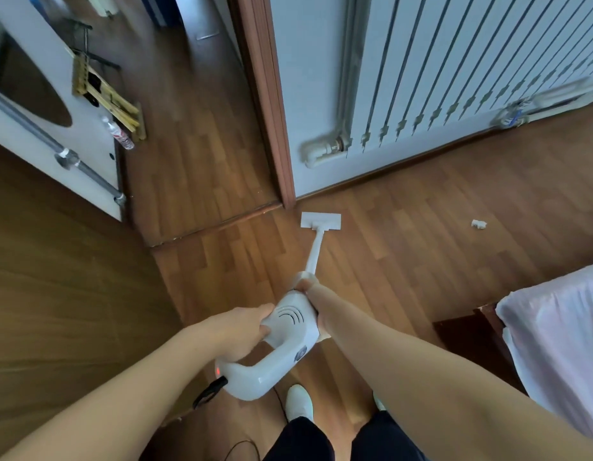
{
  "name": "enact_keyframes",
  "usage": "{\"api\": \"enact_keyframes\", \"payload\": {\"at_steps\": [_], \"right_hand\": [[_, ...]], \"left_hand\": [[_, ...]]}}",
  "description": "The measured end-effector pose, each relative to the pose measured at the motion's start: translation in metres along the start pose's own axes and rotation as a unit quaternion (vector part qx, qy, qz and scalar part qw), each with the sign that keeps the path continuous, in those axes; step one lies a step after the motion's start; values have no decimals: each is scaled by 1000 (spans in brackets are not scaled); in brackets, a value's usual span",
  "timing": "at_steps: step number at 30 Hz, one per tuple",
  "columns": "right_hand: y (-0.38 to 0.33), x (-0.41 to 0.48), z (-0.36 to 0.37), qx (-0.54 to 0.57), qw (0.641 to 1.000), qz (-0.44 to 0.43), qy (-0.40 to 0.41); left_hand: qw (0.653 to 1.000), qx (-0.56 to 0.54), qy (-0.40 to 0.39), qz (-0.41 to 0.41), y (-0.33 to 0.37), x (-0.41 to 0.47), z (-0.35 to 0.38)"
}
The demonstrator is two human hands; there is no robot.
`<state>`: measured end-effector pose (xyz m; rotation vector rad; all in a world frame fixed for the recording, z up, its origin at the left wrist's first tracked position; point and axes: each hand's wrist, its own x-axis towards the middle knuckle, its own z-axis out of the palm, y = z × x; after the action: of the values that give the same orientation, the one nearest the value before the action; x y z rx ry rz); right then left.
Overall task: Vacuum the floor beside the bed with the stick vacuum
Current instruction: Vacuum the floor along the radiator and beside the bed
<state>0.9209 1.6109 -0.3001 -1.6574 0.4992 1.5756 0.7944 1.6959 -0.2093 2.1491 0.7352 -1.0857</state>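
Head view, looking down: the left hand [245, 331] has its fingers clenched round the top of the loop handle of the white stick vacuum [290, 322], touching the vented motor body. Just right of those fingers, the right hand [310, 289] grasps the neck where the tube leaves the body. Ahead of both hands' fingers, the floor nozzle [320, 221] lies flat on the wooden floor [405, 247] near the door frame [272, 128]. Well right of the fingers are a white paper scrap [478, 223] and the bed [561, 344].
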Motion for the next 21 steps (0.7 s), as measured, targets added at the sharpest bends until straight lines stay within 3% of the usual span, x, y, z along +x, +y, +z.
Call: {"api": "enact_keyframes", "payload": {"at_steps": [4, 8, 21], "right_hand": [[8, -2, 19, -19, 999, -5, -26], [15, 2, 31, -4, 999, -10, -41], [13, -1, 6, 18, 1000, 0, 2]], "left_hand": [[998, -59, -22, 1, -20, -11, -1], [998, -50, -28, 12, -26, -23, -11], [999, -22, -16, 26, 3, -34, -20]]}}
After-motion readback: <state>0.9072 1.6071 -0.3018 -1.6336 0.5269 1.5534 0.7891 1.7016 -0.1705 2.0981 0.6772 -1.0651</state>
